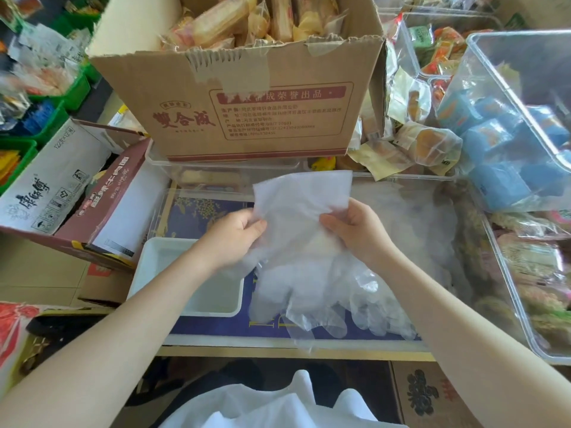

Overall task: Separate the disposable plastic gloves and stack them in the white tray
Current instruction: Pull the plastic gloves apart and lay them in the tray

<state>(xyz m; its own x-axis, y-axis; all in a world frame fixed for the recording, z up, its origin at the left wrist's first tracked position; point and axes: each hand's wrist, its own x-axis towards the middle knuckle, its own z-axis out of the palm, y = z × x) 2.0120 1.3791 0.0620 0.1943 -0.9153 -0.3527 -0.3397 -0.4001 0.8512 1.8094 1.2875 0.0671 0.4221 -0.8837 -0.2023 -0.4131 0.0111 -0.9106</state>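
A bunch of thin, clear disposable plastic gloves (pixel 304 199) is held up over a dark blue surface, cuffs pointing away from me and fingers hanging down toward me. My left hand (pixel 236 234) pinches the left edge of the bunch. My right hand (pixel 355 228) pinches the right edge, thumb on top. The glove fingers (pixel 327 304) drape over the blue surface near its front edge. The white tray (pixel 148 267) sits low at the left, under my left forearm, with what looks like thin clear plastic lying in its bottom.
A large cardboard box (pixel 247 97) of wrapped snacks stands right behind the gloves. Clear plastic bins (pixel 525 134) with packets crowd the right side. An open carton (pixel 71 193) lies at the left, green crates (pixel 40 118) beyond it.
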